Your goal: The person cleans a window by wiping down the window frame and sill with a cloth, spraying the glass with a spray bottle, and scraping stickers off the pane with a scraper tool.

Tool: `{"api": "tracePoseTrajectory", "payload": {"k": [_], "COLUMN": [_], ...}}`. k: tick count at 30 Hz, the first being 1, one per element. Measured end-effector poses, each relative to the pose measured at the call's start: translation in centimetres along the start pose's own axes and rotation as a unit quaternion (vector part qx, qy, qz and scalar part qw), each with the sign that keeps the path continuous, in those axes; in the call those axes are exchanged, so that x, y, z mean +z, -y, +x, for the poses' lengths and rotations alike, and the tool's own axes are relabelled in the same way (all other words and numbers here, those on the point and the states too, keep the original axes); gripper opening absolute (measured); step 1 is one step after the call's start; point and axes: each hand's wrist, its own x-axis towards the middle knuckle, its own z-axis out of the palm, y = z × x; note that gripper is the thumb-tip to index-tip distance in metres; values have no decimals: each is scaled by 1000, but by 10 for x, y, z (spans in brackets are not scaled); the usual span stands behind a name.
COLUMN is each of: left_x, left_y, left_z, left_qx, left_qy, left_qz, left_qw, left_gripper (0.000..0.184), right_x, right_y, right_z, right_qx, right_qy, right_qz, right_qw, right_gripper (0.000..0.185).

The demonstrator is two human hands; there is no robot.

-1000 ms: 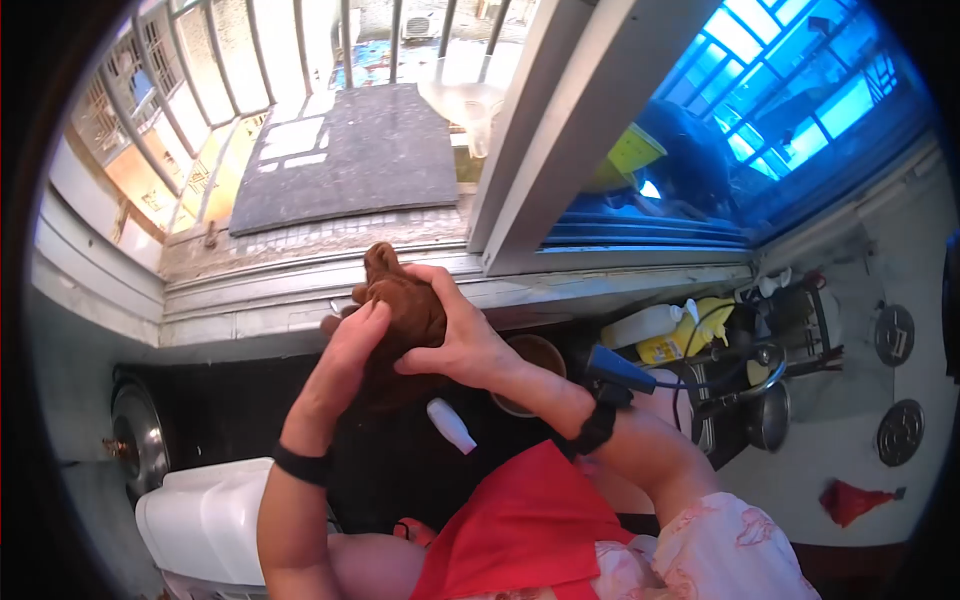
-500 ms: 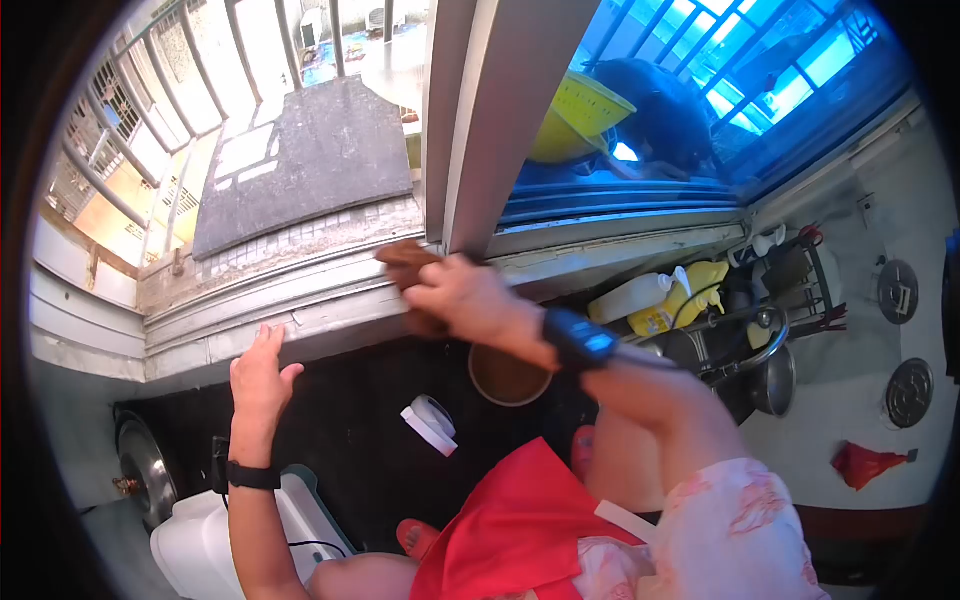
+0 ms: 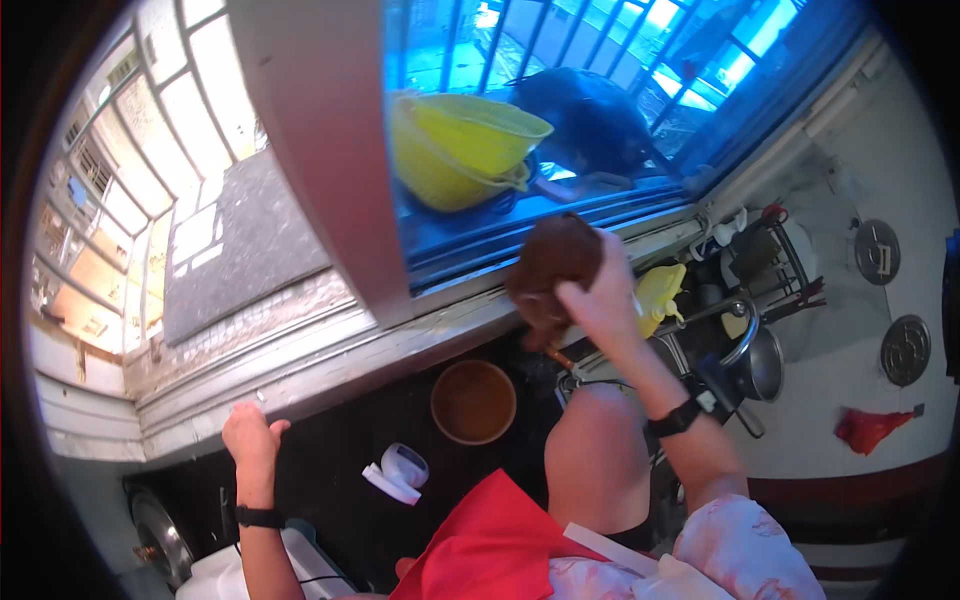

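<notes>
While the right fingers [image 3: 576,298] grasp brown cloth [image 3: 556,262], marks show on the sill [image 3: 335,375].
Left fingers [image 3: 243,414], lower left: clenched or loose, cannot tell.

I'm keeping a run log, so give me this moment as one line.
right hand: holding brown cloth at window sill | left hand: at sill edge, holding nothing | round basin: below sill

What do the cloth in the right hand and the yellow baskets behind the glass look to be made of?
Brown cloth: soft, matte fabric, going by its bunched folds; fibre unclear.

Yellow baskets: probably plastic, given their bright, even color and perforated sides, though blue glass tints the view.
</notes>
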Motion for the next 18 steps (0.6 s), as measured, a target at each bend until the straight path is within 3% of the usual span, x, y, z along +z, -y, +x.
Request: {"api": "tracePoseTrajectory", "payload": {"k": [1,3,4,6,10,18], "left_x": [-7,-4,5,12,20,28], "left_y": [-7,-8,-5,1,3,11], "left_z": [2,5,8,6,3,6], "left_qx": [-24,-36,-35,-11,10,39], "left_qy": [19,19,24,-6,-37,-78], "left_qz": [11,15,24,32,43,61], "left_qw": [999,999,999,999,998,994], "left_gripper": [52,51,52,51,48,39], "right_x": [17,45,51,33,-14,-86], "right_y": [-3,-3,-17,-25,-92,-224], "right_z": [0,6,10,20,49,111], "right_qx": [-103,-141,-206,-214,5,174], "right_qy": [10,131,131,141,86,-37], "right_qz": [-59,-211,-244,-225,-250,-291], "right_qw": [993,958,938,940,964,940], "right_gripper": [72,65,61,52,37,32]}}
